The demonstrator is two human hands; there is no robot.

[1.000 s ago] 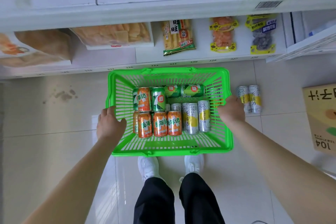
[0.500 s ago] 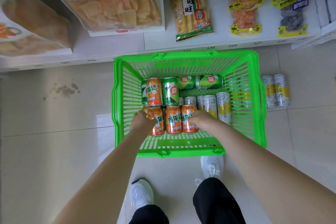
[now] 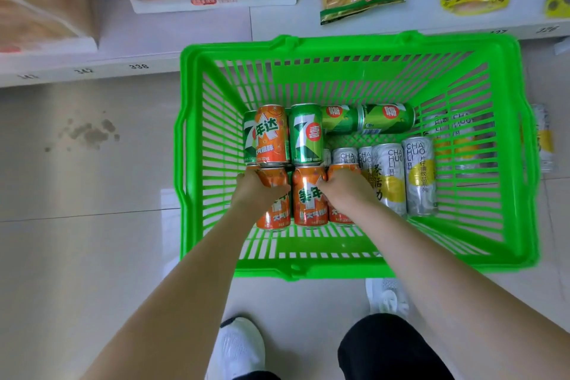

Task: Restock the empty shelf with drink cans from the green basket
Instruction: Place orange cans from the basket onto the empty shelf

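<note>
Head view: early stage, green basket (image 3: 354,49) nearly full; left hand (image 3: 257,188) and right hand (image 3: 345,191) each gripping an orange can (image 3: 310,197); none shelved yet.

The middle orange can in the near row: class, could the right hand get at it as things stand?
Probably yes. The right hand already rests beside the middle orange can, whose upper side lies uncovered; the left hand covers the neighbouring can.

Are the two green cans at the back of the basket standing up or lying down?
Lying down. The two green cans lie on their sides end to end near the basket's far wall, their long sides showing.
</note>
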